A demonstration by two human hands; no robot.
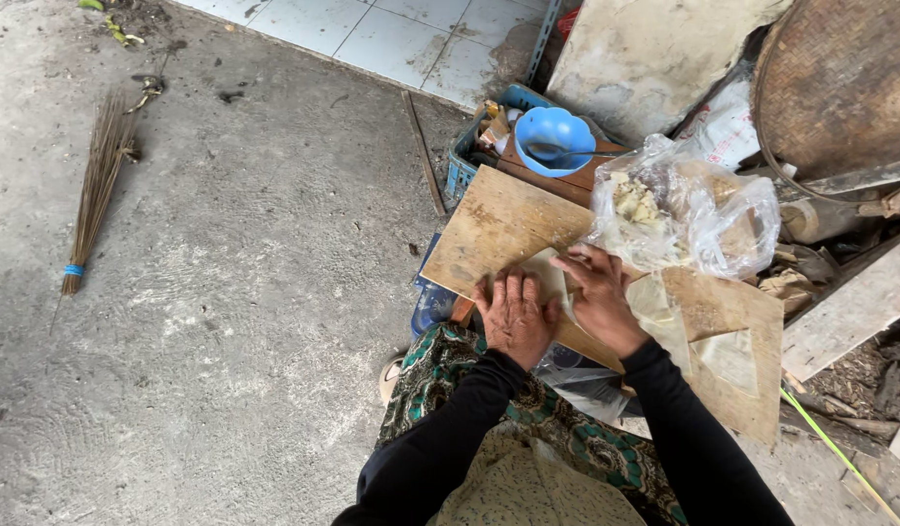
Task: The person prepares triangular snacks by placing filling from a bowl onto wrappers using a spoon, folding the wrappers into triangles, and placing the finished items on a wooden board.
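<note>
Concrete floor (235, 292) fills the left side of the view, grey and rough, with a stick broom (97, 185) lying on it, its bristles bound by a blue band near the lower end. Pale tiles (391, 29) border the floor at the top. Toward the middle, a worn wooden board (498, 219) serves as the surface, propped over a blue crate (461, 170) and angled down to the right. On it lies a thin pale wrapper sheet (552, 278). The person's left hand (515, 317) rests flat on the board at the sheet's left edge, fingers (508, 290) spread and extended, gripping nothing. Just beside it, the right hand (598, 297) presses on the sheet with its fingers (574, 265) stretched forward and open, touching the sheet rather than clasping it. Both arms wear dark sleeves above a green patterned cloth (450, 365) over the lap. Behind the hands, a blue bowl (555, 136) with a spoon in it stands on a brown plank. Right of that, a clear plastic bag (693, 209) holds pale lumps and sits on the board's upper edge. 2 more pale sheets (732, 356) lie on the board's right part. At the far right, a woven round tray (844, 83) leans among scrap wood
</note>
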